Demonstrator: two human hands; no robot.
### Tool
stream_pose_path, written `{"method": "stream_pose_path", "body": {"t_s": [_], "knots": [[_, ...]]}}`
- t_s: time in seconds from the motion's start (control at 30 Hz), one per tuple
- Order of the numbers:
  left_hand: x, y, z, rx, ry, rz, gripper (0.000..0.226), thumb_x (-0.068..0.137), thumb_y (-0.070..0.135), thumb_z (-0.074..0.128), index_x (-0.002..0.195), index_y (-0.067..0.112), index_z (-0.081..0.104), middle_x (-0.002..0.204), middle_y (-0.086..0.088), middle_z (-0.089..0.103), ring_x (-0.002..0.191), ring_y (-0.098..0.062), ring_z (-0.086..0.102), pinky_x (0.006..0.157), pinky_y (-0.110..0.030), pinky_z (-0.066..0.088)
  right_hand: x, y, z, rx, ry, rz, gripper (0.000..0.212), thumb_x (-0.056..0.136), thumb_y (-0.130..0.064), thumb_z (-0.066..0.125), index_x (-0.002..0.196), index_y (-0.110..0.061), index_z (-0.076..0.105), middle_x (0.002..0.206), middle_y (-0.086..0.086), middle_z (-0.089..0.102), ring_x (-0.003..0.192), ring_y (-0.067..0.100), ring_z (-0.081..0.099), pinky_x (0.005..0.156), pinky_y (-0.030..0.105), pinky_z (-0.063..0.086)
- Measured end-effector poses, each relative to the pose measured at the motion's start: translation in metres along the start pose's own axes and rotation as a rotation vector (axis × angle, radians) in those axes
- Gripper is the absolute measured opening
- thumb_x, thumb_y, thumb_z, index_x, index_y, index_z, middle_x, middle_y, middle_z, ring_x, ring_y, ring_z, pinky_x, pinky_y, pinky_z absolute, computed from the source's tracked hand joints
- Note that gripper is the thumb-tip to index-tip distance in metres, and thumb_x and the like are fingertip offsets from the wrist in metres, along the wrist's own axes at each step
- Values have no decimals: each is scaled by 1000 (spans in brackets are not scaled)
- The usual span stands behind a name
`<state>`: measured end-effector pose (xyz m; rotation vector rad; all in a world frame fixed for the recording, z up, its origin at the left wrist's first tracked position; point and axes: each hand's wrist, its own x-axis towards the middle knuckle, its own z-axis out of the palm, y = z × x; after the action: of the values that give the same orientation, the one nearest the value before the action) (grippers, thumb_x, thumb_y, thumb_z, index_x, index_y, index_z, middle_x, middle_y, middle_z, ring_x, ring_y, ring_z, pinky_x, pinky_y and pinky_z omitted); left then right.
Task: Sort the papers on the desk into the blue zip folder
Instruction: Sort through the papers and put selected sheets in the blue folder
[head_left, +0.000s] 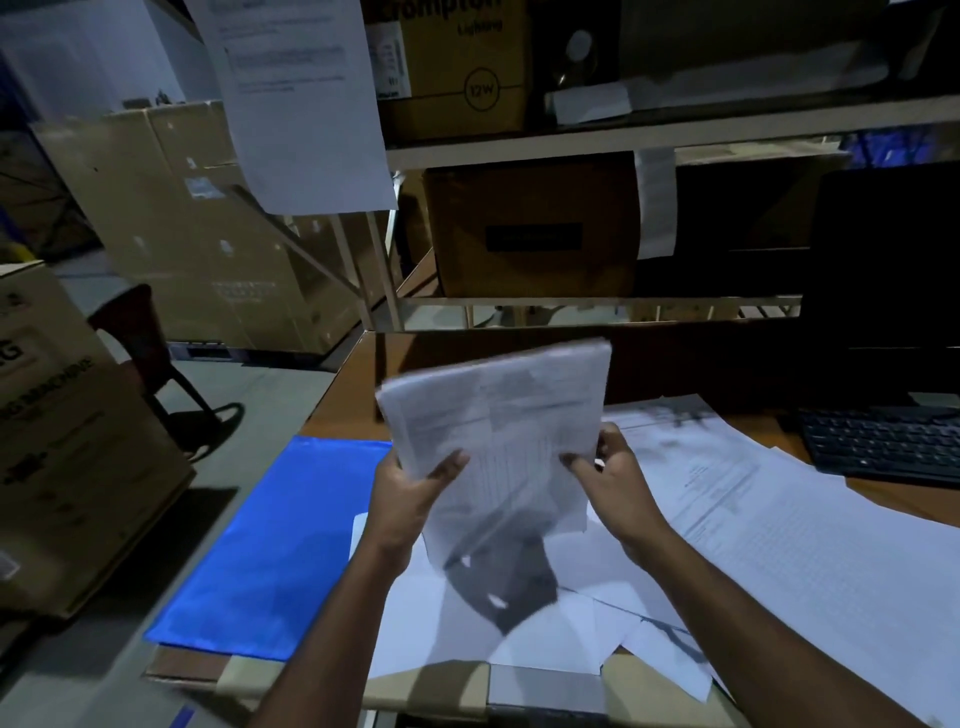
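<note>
Far left there's a big cardboard box (67, 441) on the floor with a dark chair (150, 358) just behind it. Next over, the blue zip folder (270, 545) lies flat on the near-left part of the desk (343, 395), one corner just hanging past the near edge. Nothing on top of it that I can see, though a white sheet touches its right side.

Then the left hand (415, 493), fingers curled behind a stack of papers (498, 431) with the thumb pressed on the front, gripping its left edge. The stack is lifted off the desk, tilted up and a bit blurry. The right hand (608, 483) pinches the stack's right edge, thumb on the front.

Under and to the right of the hands, loose sheets (753, 545) are spread messily over the desk, overlapping each other. Far right sits a black keyboard (883, 441) with a dark monitor (888, 270) behind it. Shelves (597, 140) with boxes run along the far side.
</note>
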<state>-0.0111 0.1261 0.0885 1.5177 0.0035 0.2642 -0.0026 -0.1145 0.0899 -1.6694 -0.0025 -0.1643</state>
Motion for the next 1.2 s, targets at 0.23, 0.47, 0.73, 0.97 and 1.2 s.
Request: {"method": "stream_pose_path", "body": {"t_s": [0.23, 0.47, 0.73, 0.97, 1.2], "knots": [[0, -5, -4, -42, 87, 2, 71, 49, 76, 88, 98, 26, 77, 100, 0, 80, 96, -19, 75, 76, -30, 60, 5, -7, 4, 20, -1, -27, 30, 94, -27, 66, 122, -26, 53, 111, -7, 68, 99, 10, 67, 80, 33, 59], [-13, -23, 9, -29, 70, -70, 71, 59, 62, 88, 114, 21, 73, 107, -2, 80, 105, -28, 74, 85, -42, 62, -7, 6, 16, -34, -78, 60, 27, 101, -20, 49, 128, -24, 44, 113, -6, 60, 110, 17, 59, 76, 26, 50], [-17, -31, -5, 1, 118, -109, 69, 56, 57, 92, 110, 19, 74, 104, -1, 81, 101, -27, 76, 83, -39, 62, -13, 14, 15, -59, -113, 74, 26, 104, -17, 47, 127, -29, 42, 116, -2, 55, 96, 7, 54, 72, 22, 46], [-26, -34, -10, 40, 146, -128, 51, 71, 41, 92, 113, 18, 74, 101, 2, 81, 93, -17, 77, 77, -30, 63, -8, 20, 26, -125, -136, 61, 18, 101, -20, 49, 118, -25, 45, 102, -9, 59, 91, 5, 58, 68, 20, 48], [-44, -58, -26, 163, 74, -253, 57, 71, 52, 90, 117, 23, 72, 108, 5, 79, 103, -19, 75, 81, -35, 65, -19, 40, 32, -205, -239, 102, 21, 100, -25, 52, 122, -24, 48, 114, 2, 62, 98, 15, 61, 86, 39, 55]]}}
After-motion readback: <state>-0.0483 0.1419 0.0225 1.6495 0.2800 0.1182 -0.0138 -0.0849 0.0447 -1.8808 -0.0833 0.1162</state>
